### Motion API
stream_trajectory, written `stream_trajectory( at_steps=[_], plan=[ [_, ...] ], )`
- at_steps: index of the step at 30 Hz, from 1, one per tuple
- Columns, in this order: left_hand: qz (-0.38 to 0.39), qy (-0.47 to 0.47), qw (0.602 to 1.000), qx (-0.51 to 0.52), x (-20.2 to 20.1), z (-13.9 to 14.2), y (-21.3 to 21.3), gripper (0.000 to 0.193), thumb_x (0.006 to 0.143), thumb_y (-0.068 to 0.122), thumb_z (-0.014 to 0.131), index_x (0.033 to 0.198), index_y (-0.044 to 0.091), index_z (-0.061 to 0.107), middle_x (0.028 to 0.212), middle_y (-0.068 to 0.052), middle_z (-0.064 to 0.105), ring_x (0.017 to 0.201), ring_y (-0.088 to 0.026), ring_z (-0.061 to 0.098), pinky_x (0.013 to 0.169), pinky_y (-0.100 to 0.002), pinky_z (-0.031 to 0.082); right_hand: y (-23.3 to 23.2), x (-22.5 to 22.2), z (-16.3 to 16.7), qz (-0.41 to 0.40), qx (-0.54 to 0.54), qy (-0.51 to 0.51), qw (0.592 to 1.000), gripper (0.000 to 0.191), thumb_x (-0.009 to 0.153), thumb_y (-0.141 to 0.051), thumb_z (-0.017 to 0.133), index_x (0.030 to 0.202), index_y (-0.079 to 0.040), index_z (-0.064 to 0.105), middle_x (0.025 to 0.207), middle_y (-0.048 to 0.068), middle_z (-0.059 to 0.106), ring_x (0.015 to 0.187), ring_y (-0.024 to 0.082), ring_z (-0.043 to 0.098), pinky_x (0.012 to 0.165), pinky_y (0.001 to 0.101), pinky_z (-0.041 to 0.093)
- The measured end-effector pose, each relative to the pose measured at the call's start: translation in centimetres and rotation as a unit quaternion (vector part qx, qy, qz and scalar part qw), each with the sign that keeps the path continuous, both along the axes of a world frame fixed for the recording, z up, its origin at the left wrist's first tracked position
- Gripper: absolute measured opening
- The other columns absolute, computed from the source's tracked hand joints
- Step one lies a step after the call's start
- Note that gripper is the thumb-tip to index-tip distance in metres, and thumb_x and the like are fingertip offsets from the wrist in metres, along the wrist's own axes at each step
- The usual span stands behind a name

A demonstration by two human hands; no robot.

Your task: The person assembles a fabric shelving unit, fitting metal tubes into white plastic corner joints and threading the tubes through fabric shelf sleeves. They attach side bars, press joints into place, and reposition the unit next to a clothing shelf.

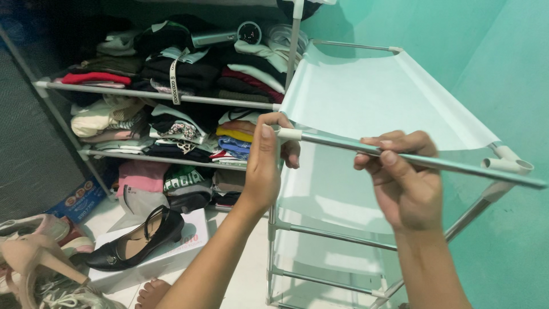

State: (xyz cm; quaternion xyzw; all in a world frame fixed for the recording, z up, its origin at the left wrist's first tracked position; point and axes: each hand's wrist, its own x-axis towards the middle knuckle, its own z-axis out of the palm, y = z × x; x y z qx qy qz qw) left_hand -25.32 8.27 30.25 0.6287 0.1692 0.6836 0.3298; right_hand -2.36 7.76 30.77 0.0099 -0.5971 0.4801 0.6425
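1 view only, from a camera worn on the person's head. It looks forward and downward, tilted slightly, into a room corner with green walls [486, 51]. The left hand [266, 166] and right hand [406, 183] sit close to the lens at centre frame, forearms entering from the bottom edge. A pale fabric shelf rack [372, 91] fills the near right; clothes shelves [171, 97] stand further back at left. Floor and a black shoe [137, 240] appear lower left. No 2nd view exists for overlap.

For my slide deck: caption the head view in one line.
Both hands, left hand and right hand, hold a metal rod at the fabric shelf rack.
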Motion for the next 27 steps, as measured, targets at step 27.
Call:
stream_trajectory(
  at_steps=[27],
  plan=[
    [-0.009, 0.001, 1.000, -0.002, -0.4, -0.1, 0.5, 0.045, 0.114, 0.048, 0.024, 0.115, 0.008, 0.044, 0.075, 0.000, 0.042, 0.069, -0.010, 0.044, 0.068, -0.026, 0.043, 1.1, -3.0, 0.3, -0.018, 0.003, 0.004, 1.000, 0.007, 0.107, -0.002, 0.065, 0.113, -0.003, 0.065, 0.110, 0.018, 0.073, 0.099, 0.027, 0.074, 0.091, 0.0419, 0.061]
  ],
)
